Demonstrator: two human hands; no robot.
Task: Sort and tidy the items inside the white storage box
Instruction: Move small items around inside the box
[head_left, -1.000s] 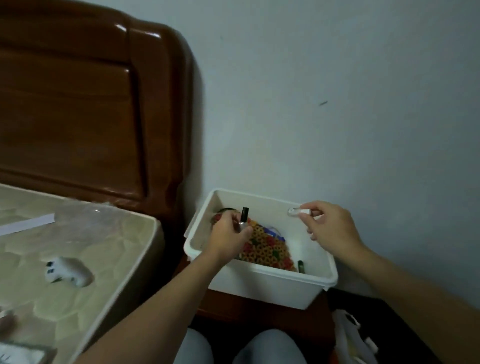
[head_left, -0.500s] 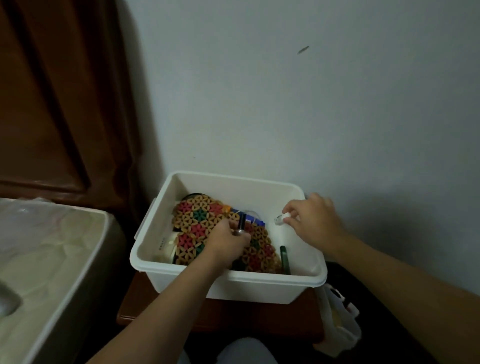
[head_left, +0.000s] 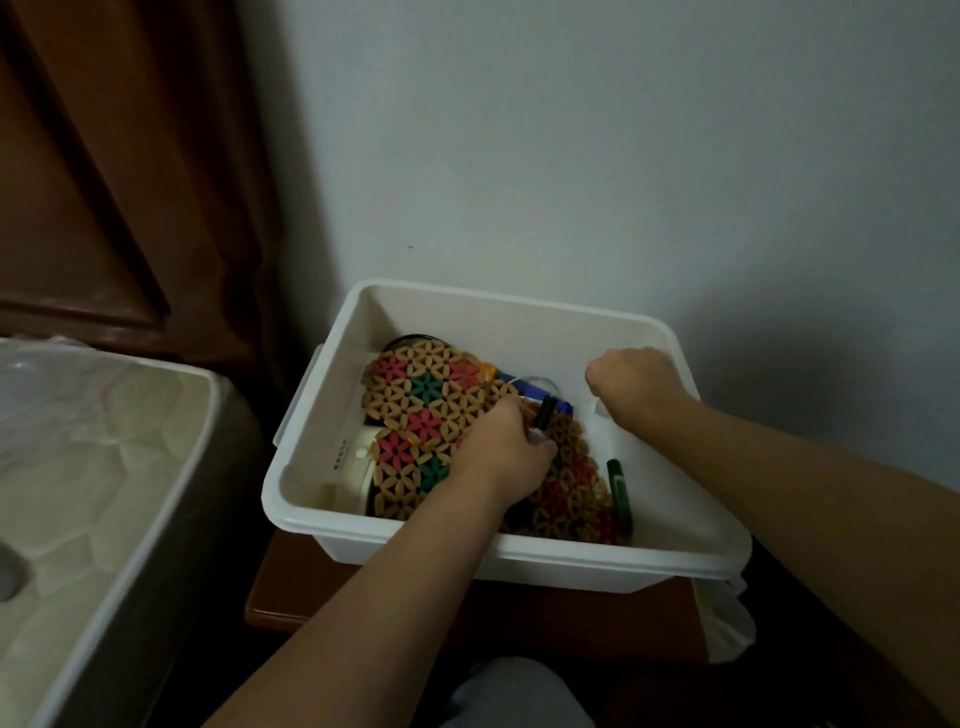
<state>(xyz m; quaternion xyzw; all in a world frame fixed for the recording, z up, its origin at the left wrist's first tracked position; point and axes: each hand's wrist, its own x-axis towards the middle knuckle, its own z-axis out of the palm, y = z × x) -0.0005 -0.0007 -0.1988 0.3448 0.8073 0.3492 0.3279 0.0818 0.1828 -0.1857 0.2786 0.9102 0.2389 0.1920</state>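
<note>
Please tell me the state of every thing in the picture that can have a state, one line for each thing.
white storage box: open, no lid on it, standing on a wooden stand.
patterned mat: lying in the box, over other items.
left hand: inside the box, gripping a small dark cylinder.
right hand: inside the box, holding a small white item.
green marker: lying in the box, untouched.

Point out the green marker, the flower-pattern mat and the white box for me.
green marker (head_left: 619, 486): head view, middle of its barrel.
flower-pattern mat (head_left: 415, 410): head view, upper left part.
white box (head_left: 498, 299): head view, far rim.
</note>
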